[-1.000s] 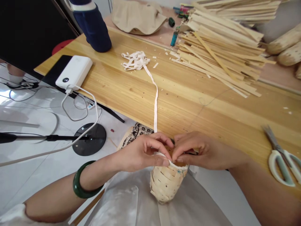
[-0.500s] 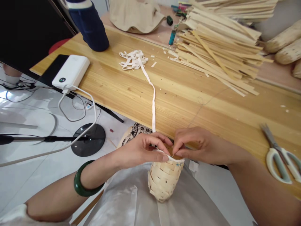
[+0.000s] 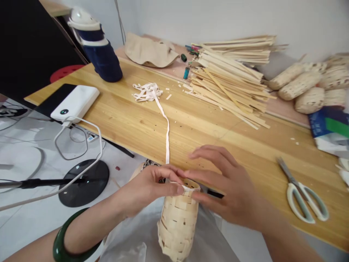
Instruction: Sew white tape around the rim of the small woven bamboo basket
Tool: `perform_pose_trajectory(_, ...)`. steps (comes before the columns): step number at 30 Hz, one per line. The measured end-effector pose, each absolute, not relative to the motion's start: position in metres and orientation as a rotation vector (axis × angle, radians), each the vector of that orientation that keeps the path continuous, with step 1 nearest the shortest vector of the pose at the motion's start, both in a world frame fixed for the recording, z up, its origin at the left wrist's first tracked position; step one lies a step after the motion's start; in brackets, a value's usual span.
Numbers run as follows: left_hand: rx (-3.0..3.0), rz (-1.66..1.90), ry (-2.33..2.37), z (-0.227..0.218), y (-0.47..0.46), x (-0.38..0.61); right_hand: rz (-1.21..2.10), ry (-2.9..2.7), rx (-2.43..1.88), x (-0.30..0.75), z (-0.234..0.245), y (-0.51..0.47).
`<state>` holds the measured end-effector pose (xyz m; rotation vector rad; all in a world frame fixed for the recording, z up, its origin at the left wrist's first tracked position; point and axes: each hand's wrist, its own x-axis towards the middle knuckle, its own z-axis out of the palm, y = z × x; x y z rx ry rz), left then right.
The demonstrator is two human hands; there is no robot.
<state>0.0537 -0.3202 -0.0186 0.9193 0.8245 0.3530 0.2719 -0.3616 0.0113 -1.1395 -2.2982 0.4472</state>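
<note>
A small woven bamboo basket stands upright in my lap below the table edge. My left hand, a green bangle on its wrist, pinches the white ribbon against the basket's rim. The ribbon runs up across the wooden table to a loose bundle of ribbon. My right hand hovers at the rim's right side with fingers spread and slightly blurred, holding nothing I can see.
Scissors lie on the table to the right. A heap of bamboo strips and several woven baskets sit at the back. A white power bank with cable and a dark blue bottle are at left.
The view has tilted up and shifted. My right hand has let go of its pinch at the rim and spread its fingers; my left hand keeps pinching the ribbon.
</note>
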Motion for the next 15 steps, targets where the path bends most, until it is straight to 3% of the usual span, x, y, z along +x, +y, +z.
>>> perform_pose_trajectory(7, 0.951, 0.367, 0.850, -0.017, -0.319, 0.063, -0.127, -2.350, -1.069, 0.256, 0.003, -0.376)
perform_pose_trajectory(15, 1.109, 0.595, 0.976, -0.008, -0.322, 0.072, -0.316, -2.287, -0.906, 0.237, 0.012, -0.400)
